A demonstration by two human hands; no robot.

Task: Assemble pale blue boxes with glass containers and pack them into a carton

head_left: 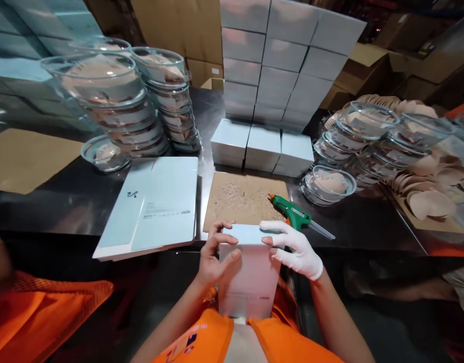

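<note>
A white cardboard box (249, 282) stands upright against my body at the table's front edge, its top face toward the table. My left hand (218, 252), bare, grips its left top edge with fingers curled over and thumb on the near face. On the opposite side my right hand (295, 249), in a white glove with bare fingertips showing, holds the top right edge. Just beyond lies a green glue gun (292, 212) with a clear glue stick in its back. It rests partly on a brown cardboard sheet (243, 199) spotted with dried bits.
To the left lies a stack of flat white printed cartons (156, 201). Behind are stacked glass bowls (114, 96), and more glass bowls (360, 131) stand at right beside brown paper discs (432, 201). A wall of white boxes (277, 65) rises at the back. An orange-clad person (46, 312) is at left.
</note>
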